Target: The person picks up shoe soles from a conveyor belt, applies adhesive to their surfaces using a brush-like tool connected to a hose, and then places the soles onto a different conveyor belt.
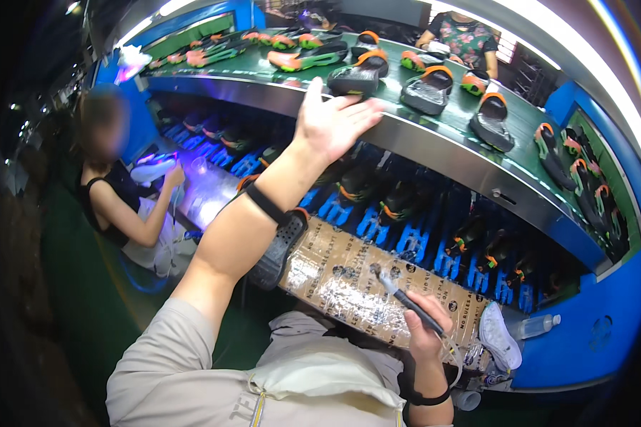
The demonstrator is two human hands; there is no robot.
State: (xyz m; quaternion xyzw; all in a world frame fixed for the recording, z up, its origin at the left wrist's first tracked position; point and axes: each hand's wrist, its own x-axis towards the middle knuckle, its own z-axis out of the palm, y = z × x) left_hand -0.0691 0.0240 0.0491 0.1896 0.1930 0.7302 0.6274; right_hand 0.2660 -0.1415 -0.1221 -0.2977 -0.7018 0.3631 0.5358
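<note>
My left hand point(335, 121) is stretched up to the front edge of the green conveyor belt point(303, 78), its fingers spread and nothing in the palm. Just beyond the fingertips sits a black shoe point(358, 75) with an orange collar; whether I touch it cannot be told. Low on the right, my right hand point(429, 327) is closed around a black-handled brush-like tool point(420, 309) with a pale metal neck and a thin clear tube trailing from it. Its dark tip points over a film-covered cardboard bench top point(327, 274). A black shoe piece point(281, 249) lies at the bench's left end, partly behind my forearm.
More black and orange shoes point(491, 122) ride the belt. Below, several shoes rest on a lower rack with blue holders point(413, 240). A white sole point(498, 336) and clear bottle point(538, 326) are at right. One person point(114, 192) sits left; another point(466, 43) stands beyond the belt.
</note>
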